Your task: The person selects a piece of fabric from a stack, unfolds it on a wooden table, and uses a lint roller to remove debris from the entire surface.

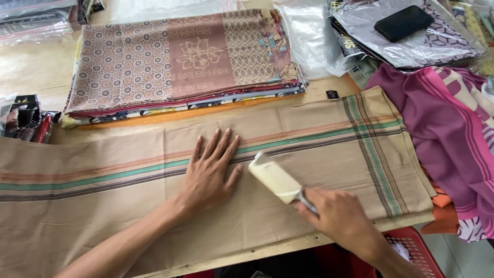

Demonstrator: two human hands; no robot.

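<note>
A long tan cloth (309, 149) with green, orange and dark stripes lies folded flat across the wooden table. My left hand (208, 172) rests palm down on it, fingers spread, near the green stripe. My right hand (337, 216) grips the metal handle of a lint roller (275, 179), whose pale cream roll lies tilted on the cloth just right of my left hand.
A stack of folded patterned cloths (180, 62) sits behind the tan cloth. Purple and pink fabric (442, 123) is heaped at the right. A black phone (404, 22) lies on plastic-wrapped cloths at the back right. A red basket (417, 252) stands below the table edge.
</note>
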